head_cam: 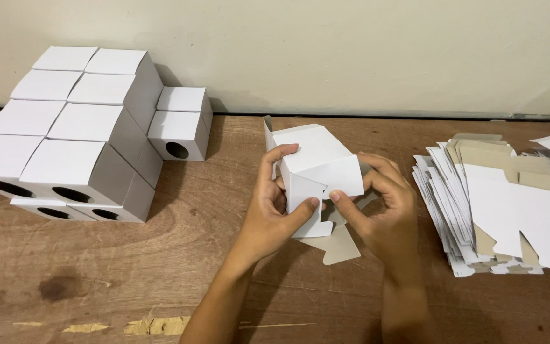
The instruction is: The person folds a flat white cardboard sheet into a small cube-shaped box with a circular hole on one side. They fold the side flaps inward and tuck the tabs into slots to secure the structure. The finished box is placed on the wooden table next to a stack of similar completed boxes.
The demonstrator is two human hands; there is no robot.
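A half-folded white cardboard box (316,159) is held above the middle of the wooden table (160,274). My left hand (275,207) grips its left side, with the thumb pressing on a white flap. My right hand (383,207) holds the right side, thumb and fingers on the end flaps. A grey-backed flap (338,245) hangs loose under the box.
A stack of finished white boxes with round holes (65,134) stands at the left against the wall, with two more boxes (183,124) beside it. A fanned pile of flat white and grey box blanks (504,204) lies at the right.
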